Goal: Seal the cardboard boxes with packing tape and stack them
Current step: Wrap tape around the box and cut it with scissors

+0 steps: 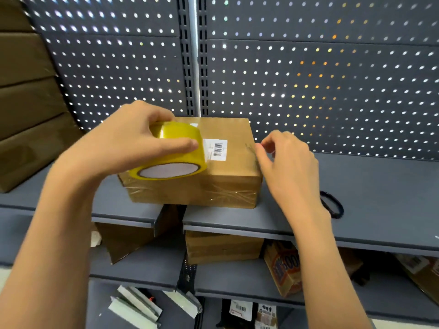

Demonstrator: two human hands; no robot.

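A brown cardboard box (234, 176) with a white barcode label lies on the grey shelf (380, 186), straddling the gap between two shelf boards. Clear tape wraps its front face. My left hand (123, 143) grips a yellow roll of packing tape (175, 150) and holds it on the box's top left part. My right hand (289, 167) is at the box's right top edge, with thumb and forefinger pinched together there, apparently on the tape's end; the clear tape itself is hard to see.
Stacked brown boxes (28, 119) stand at the left on the same shelf. A black band (332, 205) lies on the shelf to the right. More boxes (223, 248) and packets sit on lower shelves. A perforated grey back panel (308, 79) closes the rear.
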